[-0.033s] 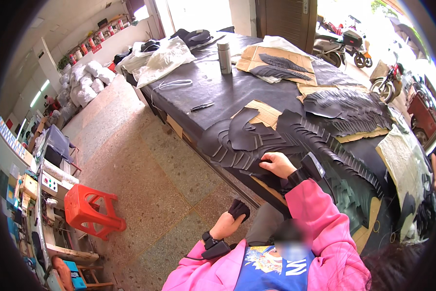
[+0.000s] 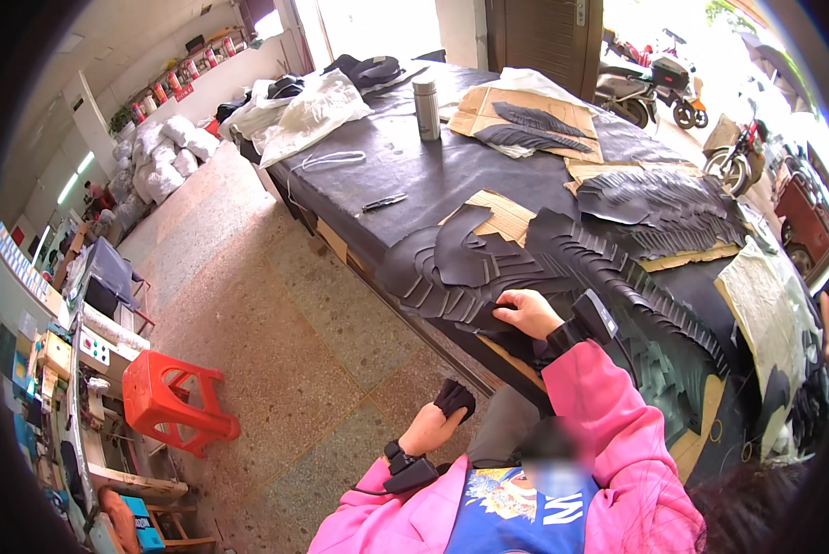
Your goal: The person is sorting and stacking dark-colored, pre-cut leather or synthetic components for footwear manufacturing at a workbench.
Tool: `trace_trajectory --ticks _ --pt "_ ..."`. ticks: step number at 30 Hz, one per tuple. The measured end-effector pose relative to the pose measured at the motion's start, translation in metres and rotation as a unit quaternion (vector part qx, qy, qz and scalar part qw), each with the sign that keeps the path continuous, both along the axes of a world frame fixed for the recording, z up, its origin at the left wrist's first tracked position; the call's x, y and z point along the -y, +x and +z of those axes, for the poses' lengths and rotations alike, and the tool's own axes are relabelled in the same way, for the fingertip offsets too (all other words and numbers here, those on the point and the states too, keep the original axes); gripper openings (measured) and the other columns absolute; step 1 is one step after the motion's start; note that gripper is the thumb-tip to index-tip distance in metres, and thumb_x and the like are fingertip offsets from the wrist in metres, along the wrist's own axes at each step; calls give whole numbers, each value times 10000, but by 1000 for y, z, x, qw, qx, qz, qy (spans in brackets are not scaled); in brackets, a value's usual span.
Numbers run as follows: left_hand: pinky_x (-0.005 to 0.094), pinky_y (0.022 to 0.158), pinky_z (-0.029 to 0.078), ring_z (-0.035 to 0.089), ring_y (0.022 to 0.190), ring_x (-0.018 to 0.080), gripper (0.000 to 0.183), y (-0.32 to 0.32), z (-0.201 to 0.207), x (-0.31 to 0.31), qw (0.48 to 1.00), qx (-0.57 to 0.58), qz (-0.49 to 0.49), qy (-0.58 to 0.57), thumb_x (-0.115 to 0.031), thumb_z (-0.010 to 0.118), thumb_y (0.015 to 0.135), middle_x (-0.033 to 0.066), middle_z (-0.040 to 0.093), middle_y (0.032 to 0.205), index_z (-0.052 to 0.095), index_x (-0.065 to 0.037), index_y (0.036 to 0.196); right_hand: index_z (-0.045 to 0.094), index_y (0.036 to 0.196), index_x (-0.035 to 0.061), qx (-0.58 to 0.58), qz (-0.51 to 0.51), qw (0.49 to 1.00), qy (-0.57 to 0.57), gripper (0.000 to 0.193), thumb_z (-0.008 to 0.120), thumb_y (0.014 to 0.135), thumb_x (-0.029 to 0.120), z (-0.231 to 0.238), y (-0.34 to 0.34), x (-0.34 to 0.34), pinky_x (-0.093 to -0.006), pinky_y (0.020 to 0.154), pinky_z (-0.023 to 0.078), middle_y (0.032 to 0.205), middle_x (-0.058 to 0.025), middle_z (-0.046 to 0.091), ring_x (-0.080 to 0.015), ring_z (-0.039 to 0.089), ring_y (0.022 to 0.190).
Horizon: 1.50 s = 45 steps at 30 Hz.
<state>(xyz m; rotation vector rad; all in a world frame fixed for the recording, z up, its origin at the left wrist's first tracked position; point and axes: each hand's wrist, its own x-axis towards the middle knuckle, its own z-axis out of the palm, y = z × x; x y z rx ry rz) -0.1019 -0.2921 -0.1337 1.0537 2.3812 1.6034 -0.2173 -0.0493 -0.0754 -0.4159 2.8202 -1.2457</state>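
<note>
Cut pieces (image 2: 451, 268) lie fanned on the table (image 2: 405, 166) under the right hand (image 2: 525, 312); a flask (image 2: 426, 109) stands beyond, a stool (image 2: 170, 402) left of the left hand (image 2: 430, 427).

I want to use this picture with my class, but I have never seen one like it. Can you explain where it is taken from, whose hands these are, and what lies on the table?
A camera worn on a person's head looks down with a wide lens, so edges bend. The pink sleeves are that person's own arms. The right hand presses on a fan of dark cut pieces on the long dark table. The left hand, off the table, grips a small dark wad. Cardboard sheets, a metal flask and scissors also lie there. A red stool stands on the floor.
</note>
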Motion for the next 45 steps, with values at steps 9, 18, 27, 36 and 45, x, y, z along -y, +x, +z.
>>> trace_trajectory --ticks 9,18,27,36,45 --pt "398 889 360 459 951 357 138 4 -6 -1 1000 24 -8 -6 -42 506 818 166 527 967 544 -19 949 613 941 27 2 -3 1000 -1 306 625 754 270 -1 2 1 -345 760 459 888 -158 630 -307 596 871" --pt "384 846 390 477 950 346 158 7 -5 -1 999 33 -13 -15 -39 501 824 163 538 976 548 -18 973 611 954 27 -10 -3 1000 6 316 621 756 274 -2 3 0 -353 769 457 897 -160 629 -314 593 879" --pt "390 851 387 464 969 356 168 9 -5 0 999 42 -17 -27 -56 507 830 172 534 992 546 -22 991 609 953 26 -6 -1 1000 10 307 621 763 267 3 6 2 -354 766 458 895 -159 630 -314 593 874" --pt "402 861 374 449 951 362 140 7 -7 -1 999 20 -17 -20 -45 504 825 168 522 960 540 -22 959 612 946 29 -6 -5 1000 13 300 621 762 266 0 4 1 -357 763 457 887 -163 629 -318 592 870" --pt "393 853 386 460 962 358 148 7 -5 1 999 30 -15 -22 -52 504 834 170 521 982 536 -22 975 613 937 29 -15 -5 1000 16 299 623 759 268 1 4 2 -355 765 458 880 -160 630 -315 593 868"
